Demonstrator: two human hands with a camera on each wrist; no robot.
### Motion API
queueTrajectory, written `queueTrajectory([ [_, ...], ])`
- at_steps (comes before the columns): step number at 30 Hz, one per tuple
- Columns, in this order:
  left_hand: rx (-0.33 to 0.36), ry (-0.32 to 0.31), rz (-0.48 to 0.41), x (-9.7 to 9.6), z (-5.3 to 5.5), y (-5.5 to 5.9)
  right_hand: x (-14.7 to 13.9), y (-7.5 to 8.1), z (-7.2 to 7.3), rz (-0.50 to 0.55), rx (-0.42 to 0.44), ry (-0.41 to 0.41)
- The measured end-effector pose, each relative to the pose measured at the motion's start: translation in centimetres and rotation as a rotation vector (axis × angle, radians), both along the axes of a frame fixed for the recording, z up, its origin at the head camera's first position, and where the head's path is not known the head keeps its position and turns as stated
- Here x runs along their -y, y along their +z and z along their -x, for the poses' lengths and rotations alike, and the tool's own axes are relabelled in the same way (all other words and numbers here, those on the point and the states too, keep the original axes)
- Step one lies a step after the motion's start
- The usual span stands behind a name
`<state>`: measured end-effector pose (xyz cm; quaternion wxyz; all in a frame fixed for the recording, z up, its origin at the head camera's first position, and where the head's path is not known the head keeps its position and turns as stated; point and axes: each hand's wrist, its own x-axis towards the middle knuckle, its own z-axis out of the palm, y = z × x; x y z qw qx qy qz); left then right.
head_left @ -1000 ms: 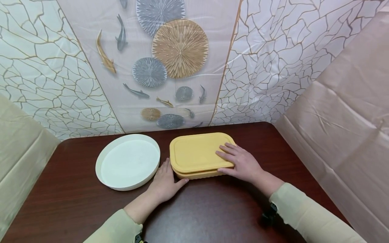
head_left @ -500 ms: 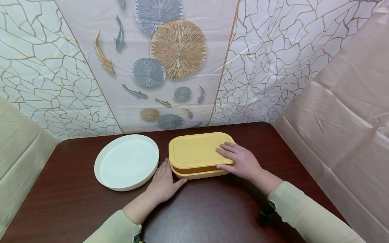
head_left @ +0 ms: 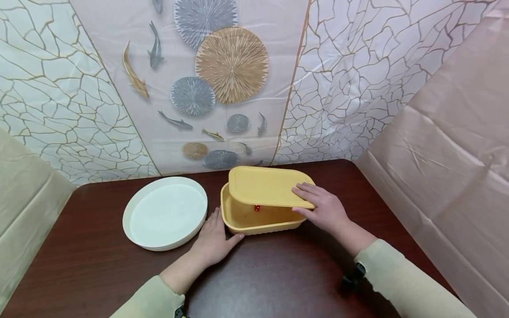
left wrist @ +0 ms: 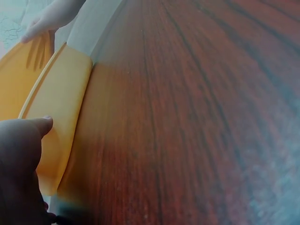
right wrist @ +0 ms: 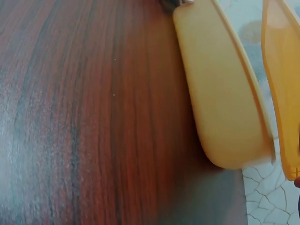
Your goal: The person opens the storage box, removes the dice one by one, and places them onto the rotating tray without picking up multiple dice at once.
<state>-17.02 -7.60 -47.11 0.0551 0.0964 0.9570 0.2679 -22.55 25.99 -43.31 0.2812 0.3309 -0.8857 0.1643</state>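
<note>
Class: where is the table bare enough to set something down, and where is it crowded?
Bare tabletop: left of the white tray, in front of the yellow box, and right of the right hand. Crowded: the gap between tray and box, where the left hand lies.

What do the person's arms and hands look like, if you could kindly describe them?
The left hand and right hand wear no gloves. The left sleeve and right sleeve are pale green, with a small dark device near each cuff.
</note>
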Motion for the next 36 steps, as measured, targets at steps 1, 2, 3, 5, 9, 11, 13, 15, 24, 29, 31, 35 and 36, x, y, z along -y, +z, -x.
queueTrajectory([
  [1,0.002,0.001,0.003,0.0,0.0,0.0,-0.2,0.0,0.0,0.009,0.000,-0.014],
  [2,0.001,0.000,0.003,0.0,0.0,0.0,-0.5,0.1,-0.1,0.019,0.000,-0.026],
  [3,-0.001,0.000,0.002,-0.1,0.0,-0.1,-0.7,0.2,-0.2,0.028,0.003,-0.039],
  [5,0.005,0.000,0.008,-0.1,0.0,-0.1,-1.2,0.3,-0.4,0.047,0.011,-0.063],
  [9,0.004,0.001,0.019,-0.2,0.1,-0.3,-2.3,0.3,-0.8,0.065,0.030,-0.112],
  [11,0.006,0.002,0.021,-0.2,0.0,-0.3,-2.8,0.3,-1.1,0.076,0.041,-0.138],
  [13,0.005,0.002,0.021,-0.3,0.0,-0.3,-3.3,0.2,-1.3,0.090,0.050,-0.165],
  [15,0.005,0.003,0.018,-0.3,0.0,-0.2,-3.9,0.2,-1.6,0.113,0.066,-0.191],
  [24,0.009,0.012,0.032,-0.3,0.2,-0.3,-6.0,0.5,-2.9,0.284,0.206,-0.320],
  [29,-0.001,0.007,0.025,-0.3,0.1,-0.3,-7.0,0.5,-3.6,0.363,0.273,-0.374],
  [31,0.003,0.006,0.029,-0.3,0.1,-0.3,-7.3,0.5,-3.9,0.400,0.291,-0.393],
  [35,0.003,0.003,0.031,-0.3,0.1,-0.5,-7.9,0.5,-4.3,0.478,0.351,-0.456],
  [36,0.007,0.002,0.033,-0.3,0.1,-0.5,-8.0,0.6,-4.3,0.504,0.368,-0.475],
])
